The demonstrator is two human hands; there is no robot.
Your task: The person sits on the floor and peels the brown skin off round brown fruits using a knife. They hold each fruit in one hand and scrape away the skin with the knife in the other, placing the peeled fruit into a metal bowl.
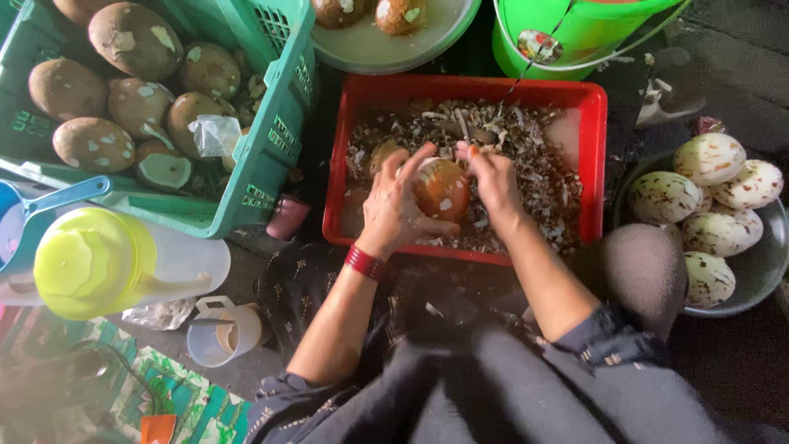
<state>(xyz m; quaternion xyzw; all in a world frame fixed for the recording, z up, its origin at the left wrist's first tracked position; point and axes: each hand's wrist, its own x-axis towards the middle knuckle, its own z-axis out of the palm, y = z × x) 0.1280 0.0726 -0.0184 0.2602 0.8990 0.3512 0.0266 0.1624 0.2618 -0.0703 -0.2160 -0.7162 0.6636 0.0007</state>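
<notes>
Head view: left hand (394, 205) clamped around a brown fruit (441, 191) over the red tray (592, 164) of peelings, right hand (491, 177) closed on a thin blade (464, 127) at its top, which may slip toward the nearby left fingers.

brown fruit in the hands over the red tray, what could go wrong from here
1. The right hand seems to work a thin blade close to the left hand gripping the brown fruit; a slip could nick the fingers.
2. The red tray is heaped with peelings, so scraps may spill over its rim.
3. The fruit is round; it could roll out of the grip.
</notes>
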